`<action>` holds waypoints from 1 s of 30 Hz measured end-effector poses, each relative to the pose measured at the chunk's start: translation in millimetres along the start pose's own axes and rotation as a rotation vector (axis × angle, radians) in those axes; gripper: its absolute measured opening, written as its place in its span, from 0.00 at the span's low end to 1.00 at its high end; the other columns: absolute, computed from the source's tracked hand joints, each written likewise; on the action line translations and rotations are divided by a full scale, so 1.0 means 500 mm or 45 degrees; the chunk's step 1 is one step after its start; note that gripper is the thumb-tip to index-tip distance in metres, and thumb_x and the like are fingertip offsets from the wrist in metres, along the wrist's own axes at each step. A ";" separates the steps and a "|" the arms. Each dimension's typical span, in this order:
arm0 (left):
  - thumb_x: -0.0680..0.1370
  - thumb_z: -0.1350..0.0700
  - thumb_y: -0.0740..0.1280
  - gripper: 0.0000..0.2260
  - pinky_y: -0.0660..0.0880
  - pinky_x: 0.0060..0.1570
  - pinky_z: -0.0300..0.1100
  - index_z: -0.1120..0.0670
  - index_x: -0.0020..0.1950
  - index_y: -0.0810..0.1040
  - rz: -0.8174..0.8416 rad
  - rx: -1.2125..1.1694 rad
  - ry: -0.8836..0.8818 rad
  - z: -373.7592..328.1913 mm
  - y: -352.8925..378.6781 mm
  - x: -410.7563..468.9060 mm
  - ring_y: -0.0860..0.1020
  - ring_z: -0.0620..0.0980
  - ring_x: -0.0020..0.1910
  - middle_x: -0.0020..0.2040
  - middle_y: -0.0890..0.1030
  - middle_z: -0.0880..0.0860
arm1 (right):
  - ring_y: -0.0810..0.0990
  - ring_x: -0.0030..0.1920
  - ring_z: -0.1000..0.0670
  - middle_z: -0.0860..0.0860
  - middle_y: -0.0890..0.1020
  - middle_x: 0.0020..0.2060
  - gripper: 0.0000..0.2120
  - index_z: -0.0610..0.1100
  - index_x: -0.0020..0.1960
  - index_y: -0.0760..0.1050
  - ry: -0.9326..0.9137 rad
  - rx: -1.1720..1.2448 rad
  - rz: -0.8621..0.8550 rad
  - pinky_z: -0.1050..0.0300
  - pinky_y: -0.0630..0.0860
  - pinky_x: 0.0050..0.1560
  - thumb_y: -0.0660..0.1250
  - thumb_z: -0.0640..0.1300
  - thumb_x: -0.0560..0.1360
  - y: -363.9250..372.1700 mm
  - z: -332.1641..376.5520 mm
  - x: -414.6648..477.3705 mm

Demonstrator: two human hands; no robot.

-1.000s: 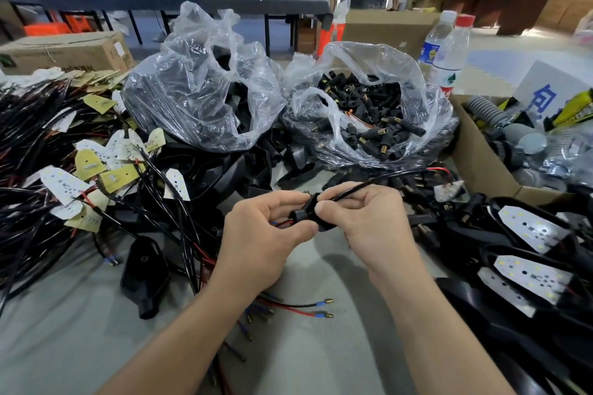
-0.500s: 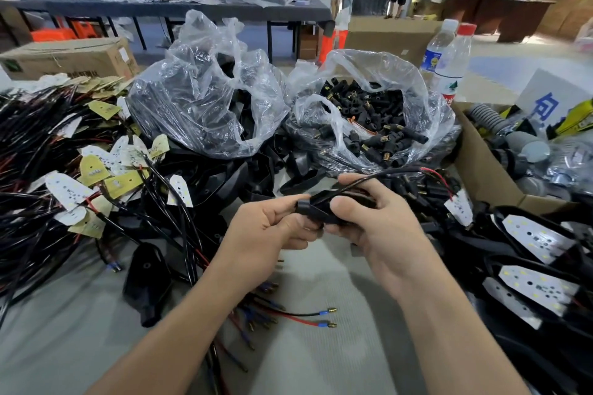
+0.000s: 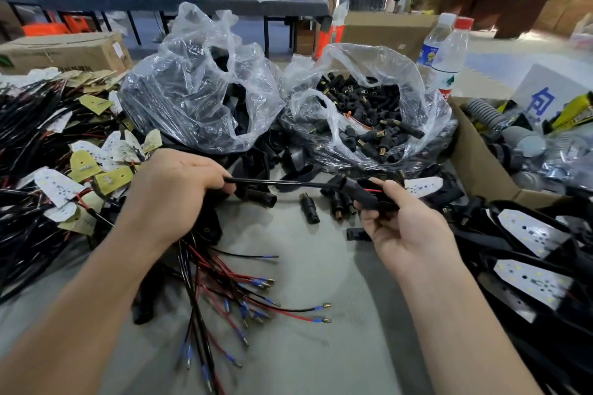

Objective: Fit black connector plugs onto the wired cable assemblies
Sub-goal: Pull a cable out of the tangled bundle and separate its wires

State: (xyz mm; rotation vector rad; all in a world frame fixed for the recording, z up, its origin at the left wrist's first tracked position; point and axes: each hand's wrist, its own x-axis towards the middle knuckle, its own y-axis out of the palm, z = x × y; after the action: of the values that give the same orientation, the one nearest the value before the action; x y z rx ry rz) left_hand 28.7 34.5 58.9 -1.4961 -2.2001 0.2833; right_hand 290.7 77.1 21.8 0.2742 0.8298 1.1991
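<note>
**Two hands, one cable stretched between them**

Nearest to me, a bundle of red and black wire ends (image 3: 256,298) fans out on the grey table (image 3: 321,346). Each end has a blue sleeve and a brass tip. They are too tangled for me to count.

Above them I see both hands. The left hand (image 3: 173,196) is closed to a fist, its fingers curled round one black cable (image 3: 279,183). This cable runs straight across to the right hand (image 3: 407,231). The right hand is half closed; thumb and fingers pinch a black connector plug (image 3: 369,199) at the cable's end, above the table. A short red wire shows beside the thumb.

Between the hands three loose plugs (image 3: 309,210) lie on the table, and a fourth is half hidden under the right hand.

Behind are two clear plastic bags. The left bag (image 3: 199,99) holds dark parts that I cannot identify. The right bag (image 3: 369,112) is open and full of plugs.

Piles of LED boards (image 3: 57,183) with wires lie on both sides. A cardboard box (image 3: 475,163) stands at the right, and behind it are two water bottles (image 3: 449,51).

Far back stands a long table (image 3: 160,0) with several people behind it.
</note>
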 end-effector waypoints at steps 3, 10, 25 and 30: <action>0.65 0.54 0.64 0.10 0.60 0.32 0.46 0.47 0.31 0.85 -0.069 0.079 0.032 -0.003 -0.020 -0.001 0.66 0.42 0.22 0.19 0.69 0.45 | 0.83 0.32 0.41 0.36 0.85 0.38 0.06 0.34 0.49 0.77 0.069 0.037 0.000 0.62 0.73 0.23 0.71 0.37 0.78 0.004 -0.011 -0.005; 0.57 0.51 0.62 0.09 0.65 0.34 0.52 0.51 0.27 0.82 -0.267 0.076 -0.110 0.011 -0.045 0.015 0.65 0.55 0.29 0.21 0.66 0.49 | 0.83 0.34 0.46 0.42 0.83 0.37 0.05 0.40 0.44 0.77 -0.121 -0.092 0.017 0.62 0.74 0.25 0.73 0.35 0.76 0.003 -0.002 -0.003; 0.72 0.35 0.72 0.13 0.74 0.56 0.27 0.35 0.53 0.86 1.123 0.307 -0.058 -0.020 -0.072 0.004 0.83 0.38 0.54 0.52 0.87 0.40 | 0.80 0.36 0.42 0.40 0.84 0.41 0.10 0.40 0.47 0.82 -0.186 -0.309 0.149 0.61 0.71 0.23 0.62 0.32 0.79 -0.004 0.018 -0.010; 0.75 0.43 0.69 0.15 0.83 0.40 0.42 0.52 0.53 0.87 0.842 -0.258 -0.236 -0.058 0.063 -0.059 0.86 0.51 0.41 0.46 0.87 0.54 | 0.82 0.32 0.45 0.41 0.84 0.38 0.15 0.42 0.38 0.86 0.033 -0.475 0.390 0.55 0.77 0.29 0.63 0.34 0.77 0.002 0.009 -0.024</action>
State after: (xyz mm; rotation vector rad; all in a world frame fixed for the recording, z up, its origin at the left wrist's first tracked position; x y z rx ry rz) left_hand 77.4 17.1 63.3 -2.3725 -1.8329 0.4284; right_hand 291.6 67.5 30.3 0.0806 0.5824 1.6194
